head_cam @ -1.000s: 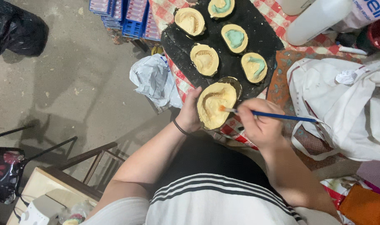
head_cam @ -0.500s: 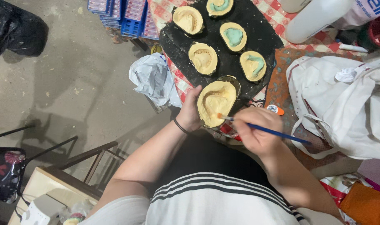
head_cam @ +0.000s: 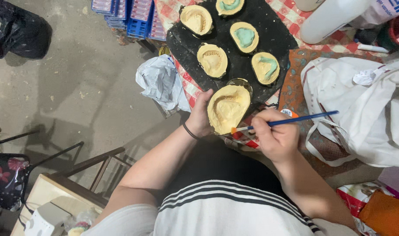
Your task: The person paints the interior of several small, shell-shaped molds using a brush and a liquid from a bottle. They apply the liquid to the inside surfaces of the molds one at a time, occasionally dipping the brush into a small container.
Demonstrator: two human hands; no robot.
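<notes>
The worktop (head_cam: 339, 41) under a red-checked cloth carries a black board (head_cam: 269, 22) with four yellow dental casts on it, two of them (head_cam: 245, 36) (head_cam: 266, 67) filled with green material and two (head_cam: 196, 19) (head_cam: 212, 60) bare. A large white bag (head_cam: 365, 109) lies to the right, and a crumpled grey bag (head_cam: 158, 83) hangs off the left edge above the concrete floor (head_cam: 72, 87). At the near edge of the board, the left hand (head_cam: 201, 116) has its grip closed around a larger yellow cast (head_cam: 228, 108), tilted toward the person. The right hand (head_cam: 274, 137) pinches a blue-handled brush (head_cam: 291, 121), whose orange tip seems to touch the cast's lower rim, though contact is hard to confirm.
</notes>
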